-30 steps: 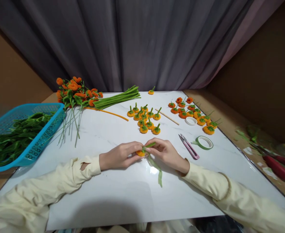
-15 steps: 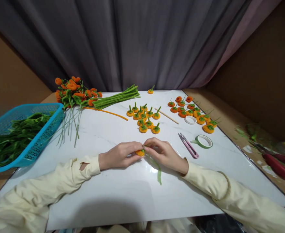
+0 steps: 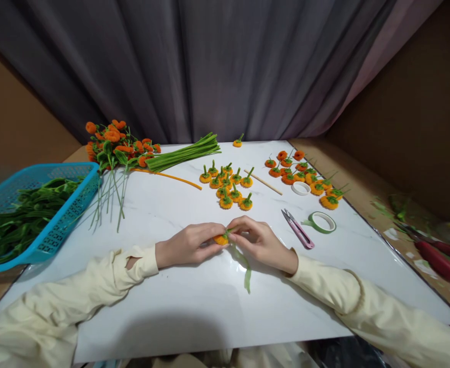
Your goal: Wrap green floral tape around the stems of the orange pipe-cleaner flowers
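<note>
My left hand is closed around a small yellow-orange fuzzy flower head, near the middle front of the white table. Its green underside faces my right hand. The thumb and fingers of that hand are pinched at the flower's short stem, on a thin strip of green floral tape. The loose end of the tape hangs below the fingers, over the tabletop. My fingertips partly hide the stem.
Several yellow flower heads stand ahead of my hands, with more orange and yellow ones at the right. Purple thread snips lie beside a green tape roll. A blue basket of leaves, orange flowers and green stems are leftward.
The loose end of the tape has swung slightly left. Both hands stay almost in place, with the flower head still between them and turned a little.
</note>
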The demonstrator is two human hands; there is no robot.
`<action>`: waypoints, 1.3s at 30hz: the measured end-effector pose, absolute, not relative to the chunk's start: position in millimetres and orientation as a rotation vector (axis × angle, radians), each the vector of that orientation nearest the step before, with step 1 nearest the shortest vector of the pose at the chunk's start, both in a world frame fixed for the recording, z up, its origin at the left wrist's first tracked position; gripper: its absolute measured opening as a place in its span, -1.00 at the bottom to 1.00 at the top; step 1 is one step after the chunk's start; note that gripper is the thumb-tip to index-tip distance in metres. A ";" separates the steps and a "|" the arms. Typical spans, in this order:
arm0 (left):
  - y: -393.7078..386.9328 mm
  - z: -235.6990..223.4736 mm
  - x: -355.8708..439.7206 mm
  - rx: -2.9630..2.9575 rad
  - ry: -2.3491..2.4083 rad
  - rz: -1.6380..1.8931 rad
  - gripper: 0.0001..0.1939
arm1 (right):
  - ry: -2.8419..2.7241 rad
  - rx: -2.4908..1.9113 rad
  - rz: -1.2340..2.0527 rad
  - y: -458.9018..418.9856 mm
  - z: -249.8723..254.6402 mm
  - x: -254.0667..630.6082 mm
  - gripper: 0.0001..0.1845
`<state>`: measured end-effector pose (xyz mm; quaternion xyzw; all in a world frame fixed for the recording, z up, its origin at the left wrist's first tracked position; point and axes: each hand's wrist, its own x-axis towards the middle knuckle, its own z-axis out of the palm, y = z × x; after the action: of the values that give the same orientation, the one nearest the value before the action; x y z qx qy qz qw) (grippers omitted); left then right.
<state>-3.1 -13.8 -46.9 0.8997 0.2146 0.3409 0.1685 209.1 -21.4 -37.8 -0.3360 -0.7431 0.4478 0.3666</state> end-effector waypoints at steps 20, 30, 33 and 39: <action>-12.6 -50.7 -3.5 2.571 0.544 1.045 -0.70 | -1.874 -0.836 1.153 -20.4 -41.1 208.8 -0.88; -12.8 -48.2 -1.9 2.609 0.529 1.049 -0.72 | -1.896 -0.824 1.089 -20.5 -40.5 208.7 -0.89; -13.1 -48.2 -2.2 2.608 0.557 1.029 -0.74 | -1.903 -0.819 1.082 -20.3 -41.2 209.0 -0.88; -13.2 -49.2 -2.3 2.590 0.609 1.021 -0.74 | -1.931 -0.799 1.043 -20.2 -40.8 209.7 -0.87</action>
<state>-2.3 -13.2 -49.2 0.8992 0.2115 0.3544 0.1453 209.7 -20.2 -40.8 -0.3148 -0.7606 0.4106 0.3921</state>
